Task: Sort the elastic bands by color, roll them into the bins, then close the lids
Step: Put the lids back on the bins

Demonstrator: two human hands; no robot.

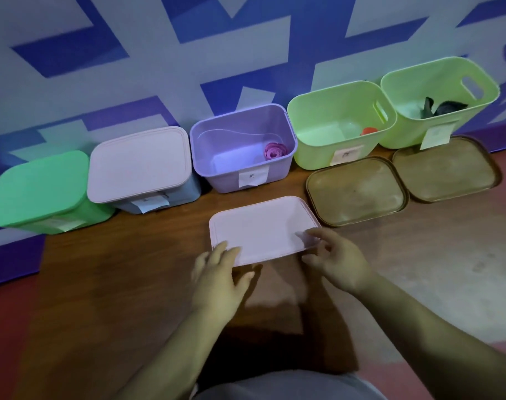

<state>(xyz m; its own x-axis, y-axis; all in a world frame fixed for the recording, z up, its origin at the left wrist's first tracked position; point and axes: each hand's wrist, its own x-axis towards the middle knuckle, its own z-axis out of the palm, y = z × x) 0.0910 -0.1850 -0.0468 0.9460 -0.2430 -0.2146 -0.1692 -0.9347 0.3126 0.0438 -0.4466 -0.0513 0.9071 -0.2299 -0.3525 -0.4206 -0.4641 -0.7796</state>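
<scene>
Holding the pink lid (pixel 263 229) by its two near corners, the person has it just above the wooden surface (pixel 130 255). The left hand (pixel 217 272) pinches the near left corner, fingers closed on the edge. The right hand (pixel 335 258) pinches the near right corner the same way.

The lid's long side runs left to right. The open purple bin (pixel 243 148) sits straight past the lid's far edge, close by, with a pink rolled band (pixel 274 150) in its right corner. So the lid likely goes forward and up onto that bin. Both hands are about as near.

To the left, the green bin (pixel 41 194) and the blue bin (pixel 171 194) have lids on. To the right, two light green bins (pixel 341 122) stand open, with two brown lids (pixel 358 192) lying flat in front.

Each bin has a small paper label (pixel 253 176), but the writing is too small to read.
</scene>
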